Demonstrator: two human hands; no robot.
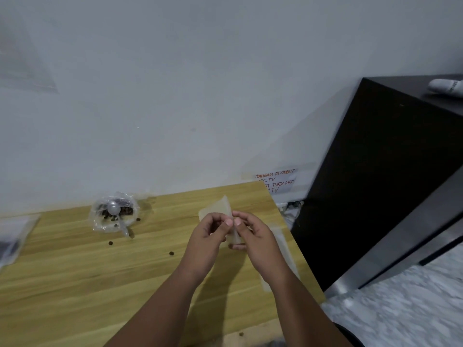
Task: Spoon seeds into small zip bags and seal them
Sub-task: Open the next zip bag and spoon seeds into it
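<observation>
Where the two hands meet above the right part of the worktop (75,284), a small zip bag (218,209) of clear plastic is held up off the wood, its upper corner standing out behind the knuckles. The left hand (208,237) and the right hand (256,237) both pinch it, thumbs tip to tip near the middle and the other fingers (220,217) curled in against the plastic; whether the bag's mouth is parted or pressed together cannot be told. Just beside the right hand, flat on the worktop, lies a stack of clear bags (283,249) reaching toward the near right edge. Well to the left, near the wall (200,96), an open plastic pouch (100,221) holds dark seeds (107,216), with a pale spoon (114,209) resting in it, its rounded bowl showing. A few loose seeds (171,253) are scattered on the wood between pouch and hands. At the far left edge lie more bags (12,236) with dark contents. A black cabinet (375,171) stands to the right of the worktop, and a note with red lettering (275,181) is stuck on the wall beside it.
</observation>
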